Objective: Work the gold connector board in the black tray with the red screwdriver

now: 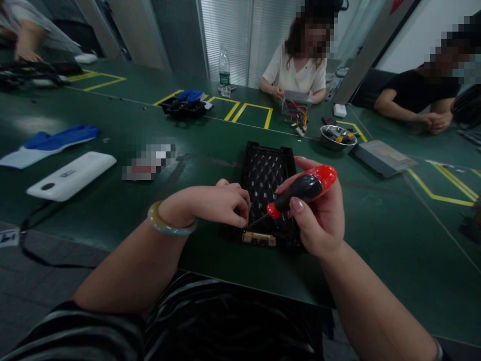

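My right hand [323, 215] grips a screwdriver [302, 190] by its red and black handle. Its thin shaft slants down to the left, toward the near end of a black rectangular plastic casing [265, 173]. A pattern of small light spots covers the casing's inner face, and a yellow-orange circuit board [259, 238] shows along its near edge. At the casing's left side is my left hand [233, 204], fingers curled and thumb close to the forefinger beside the screwdriver's tip. Whatever lies between those fingertips is hidden, and the tip's exact contact cannot be made out.
To the left lie a white power bank-like object [80, 175], blue and white gloves [56, 143] and a blurred-out item [148, 161]. A metal bowl [338, 143] of parts and a grey metal panel [385, 156] sit right. Across the green table [180, 200], people sit; one handles a wired metal box [296, 100].
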`<act>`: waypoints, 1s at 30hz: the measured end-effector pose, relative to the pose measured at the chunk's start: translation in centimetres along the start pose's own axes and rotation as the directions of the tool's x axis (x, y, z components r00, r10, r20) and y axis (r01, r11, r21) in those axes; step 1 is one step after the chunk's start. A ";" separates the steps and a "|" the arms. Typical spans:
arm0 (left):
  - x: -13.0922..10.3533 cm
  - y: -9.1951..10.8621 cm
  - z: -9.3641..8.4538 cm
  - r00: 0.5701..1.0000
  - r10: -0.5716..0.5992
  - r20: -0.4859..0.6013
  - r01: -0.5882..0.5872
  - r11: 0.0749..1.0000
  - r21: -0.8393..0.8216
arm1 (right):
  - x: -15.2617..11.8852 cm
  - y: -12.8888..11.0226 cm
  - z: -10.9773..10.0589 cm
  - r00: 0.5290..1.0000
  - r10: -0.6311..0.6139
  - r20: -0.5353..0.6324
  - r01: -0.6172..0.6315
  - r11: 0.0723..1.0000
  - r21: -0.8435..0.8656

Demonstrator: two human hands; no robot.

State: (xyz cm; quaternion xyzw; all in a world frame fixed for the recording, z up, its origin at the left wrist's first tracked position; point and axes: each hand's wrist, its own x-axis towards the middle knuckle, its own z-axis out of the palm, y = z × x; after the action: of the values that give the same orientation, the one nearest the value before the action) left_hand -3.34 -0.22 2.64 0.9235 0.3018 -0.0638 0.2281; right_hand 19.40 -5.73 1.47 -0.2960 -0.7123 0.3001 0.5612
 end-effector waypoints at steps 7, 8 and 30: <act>0.0 0.2 -0.1 1.000 -0.005 -0.002 0.005 1.000 0.008 | 0.0 -0.2 0.0 1.000 -0.017 -0.014 0.018 0.999 0.030; 0.0 0.2 -0.1 1.000 -0.005 -0.003 0.005 1.000 0.006 | 0.0 -0.2 0.0 1.000 -0.016 -0.012 0.016 0.999 0.033; -0.6 1.0 -0.4 0.999 0.010 -0.030 -0.011 1.000 -0.010 | 0.0 0.2 -0.3 0.996 -0.079 0.051 0.075 0.994 0.077</act>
State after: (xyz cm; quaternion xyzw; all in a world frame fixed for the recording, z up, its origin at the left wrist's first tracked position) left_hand -3.30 -1.07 3.55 0.9248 0.3006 -0.0471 0.2284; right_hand 19.68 -5.55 1.37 -0.2388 -0.7262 0.3128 0.5638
